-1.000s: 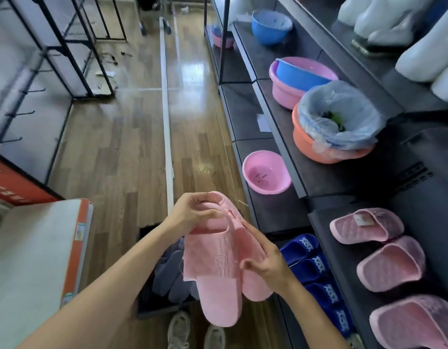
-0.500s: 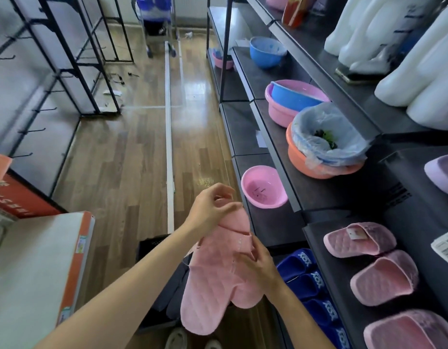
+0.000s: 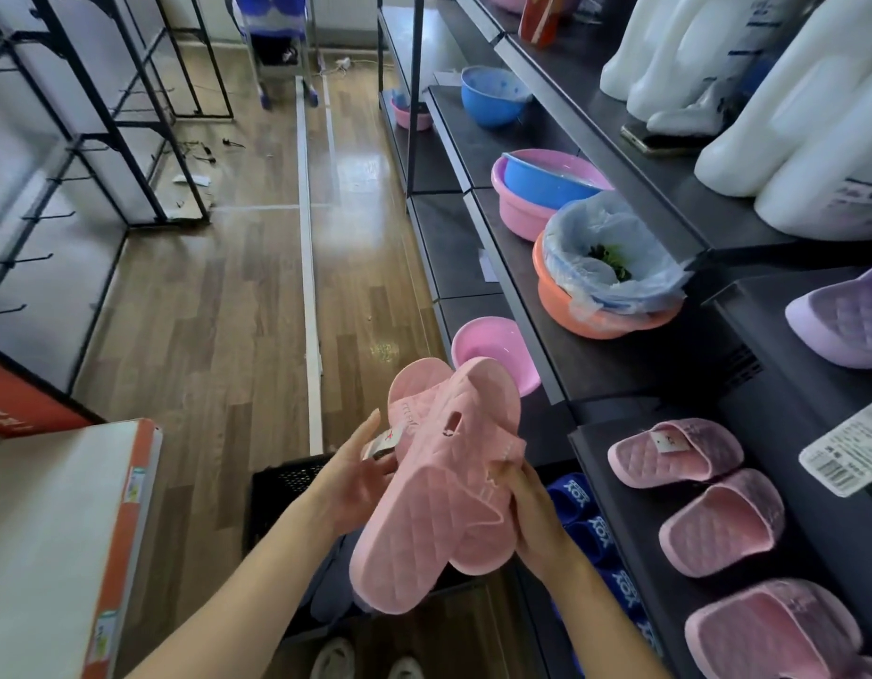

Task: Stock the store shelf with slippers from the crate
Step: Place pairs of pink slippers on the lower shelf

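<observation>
At the left edge a red sign (image 3: 17, 409) is cut off and its lettering cannot be read; beside it a white-topped box with an orange edge (image 3: 71, 541) runs out of frame below. Empty black racks (image 3: 105, 139) stand along the left wall on a glossy wood-plank floor (image 3: 218, 335), which has a white strip (image 3: 309, 286) running down the aisle. The black crate (image 3: 282, 487) is mostly hidden behind the forearms; grey slippers inside it are only dimly visible.

The left hand (image 3: 348, 482) cups the pair of pink slippers (image 3: 438, 487) from the left, fingers open along its side near a small tag (image 3: 382, 443). The right hand (image 3: 536, 517) closes its fingers on the pair's right edge. The pair hangs in the air above the crate, just left of the shelf (image 3: 615, 512), soles stacked, its long axis tilted from lower left to upper right.

On the shelf lie three pink slippers (image 3: 679, 455), the nearest cut off; blue slippers (image 3: 595, 526) below are partly hidden. Basins (image 3: 546, 188) sit further along.
</observation>
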`<action>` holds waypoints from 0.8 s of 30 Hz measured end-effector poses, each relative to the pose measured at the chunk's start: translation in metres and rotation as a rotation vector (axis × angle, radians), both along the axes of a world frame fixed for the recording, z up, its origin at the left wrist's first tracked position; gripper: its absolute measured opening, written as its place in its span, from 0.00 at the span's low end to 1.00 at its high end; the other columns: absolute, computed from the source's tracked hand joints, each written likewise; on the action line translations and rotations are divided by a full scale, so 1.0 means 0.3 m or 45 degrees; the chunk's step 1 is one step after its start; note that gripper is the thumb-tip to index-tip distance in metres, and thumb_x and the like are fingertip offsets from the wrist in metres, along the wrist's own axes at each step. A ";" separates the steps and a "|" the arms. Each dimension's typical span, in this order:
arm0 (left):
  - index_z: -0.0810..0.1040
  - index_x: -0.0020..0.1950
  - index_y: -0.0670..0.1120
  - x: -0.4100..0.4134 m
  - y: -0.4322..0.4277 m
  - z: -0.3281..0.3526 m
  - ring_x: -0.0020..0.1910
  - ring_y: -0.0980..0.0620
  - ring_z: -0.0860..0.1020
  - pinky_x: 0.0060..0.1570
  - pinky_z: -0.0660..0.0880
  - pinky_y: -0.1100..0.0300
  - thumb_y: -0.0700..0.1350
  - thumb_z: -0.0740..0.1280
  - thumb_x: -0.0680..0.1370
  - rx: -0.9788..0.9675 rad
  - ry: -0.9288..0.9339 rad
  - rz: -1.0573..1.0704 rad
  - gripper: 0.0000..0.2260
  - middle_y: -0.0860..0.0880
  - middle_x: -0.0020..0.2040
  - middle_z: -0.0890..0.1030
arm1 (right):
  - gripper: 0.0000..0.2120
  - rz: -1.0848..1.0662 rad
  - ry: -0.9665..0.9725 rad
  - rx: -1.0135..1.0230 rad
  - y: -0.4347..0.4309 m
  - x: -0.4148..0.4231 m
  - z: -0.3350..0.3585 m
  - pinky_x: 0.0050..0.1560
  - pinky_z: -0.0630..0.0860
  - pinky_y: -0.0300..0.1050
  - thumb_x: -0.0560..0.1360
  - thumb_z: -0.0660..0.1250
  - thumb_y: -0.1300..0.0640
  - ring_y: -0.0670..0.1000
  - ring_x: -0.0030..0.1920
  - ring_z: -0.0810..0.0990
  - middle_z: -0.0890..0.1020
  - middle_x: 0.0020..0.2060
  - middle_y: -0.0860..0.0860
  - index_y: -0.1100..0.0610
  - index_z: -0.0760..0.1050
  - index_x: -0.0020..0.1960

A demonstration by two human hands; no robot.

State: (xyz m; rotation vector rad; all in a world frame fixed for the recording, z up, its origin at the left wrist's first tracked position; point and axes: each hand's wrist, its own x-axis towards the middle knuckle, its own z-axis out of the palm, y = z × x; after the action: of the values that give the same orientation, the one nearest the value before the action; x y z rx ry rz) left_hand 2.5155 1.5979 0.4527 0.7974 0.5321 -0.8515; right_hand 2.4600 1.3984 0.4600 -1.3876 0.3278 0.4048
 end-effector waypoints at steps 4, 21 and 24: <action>0.78 0.62 0.44 -0.023 -0.050 -0.007 0.53 0.42 0.79 0.55 0.76 0.48 0.58 0.78 0.60 -0.242 -0.086 -0.090 0.34 0.40 0.57 0.79 | 0.32 -0.028 0.003 -0.055 0.017 0.000 0.020 0.60 0.72 0.66 0.62 0.69 0.34 0.57 0.59 0.77 0.79 0.58 0.51 0.42 0.70 0.63; 0.74 0.61 0.48 0.224 0.194 0.033 0.42 0.49 0.78 0.47 0.72 0.52 0.56 0.60 0.75 0.078 -0.319 -0.065 0.19 0.47 0.44 0.82 | 0.14 -0.748 -0.323 -0.159 0.119 -0.084 0.151 0.42 0.78 0.40 0.70 0.67 0.56 0.49 0.51 0.80 0.81 0.51 0.50 0.49 0.75 0.56; 0.76 0.51 0.49 0.234 0.210 0.052 0.31 0.55 0.79 0.33 0.74 0.62 0.54 0.59 0.77 0.166 -0.447 -0.248 0.12 0.51 0.34 0.82 | 0.19 -0.835 -0.358 -0.245 0.114 -0.151 0.152 0.41 0.78 0.37 0.63 0.68 0.49 0.45 0.51 0.79 0.80 0.50 0.46 0.46 0.74 0.54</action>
State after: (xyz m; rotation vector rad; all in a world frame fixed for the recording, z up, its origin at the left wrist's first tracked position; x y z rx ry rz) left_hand 2.5857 1.6608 0.4682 1.1054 0.2015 -0.8369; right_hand 2.4146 1.4325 0.5057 -1.4130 0.5725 -0.3673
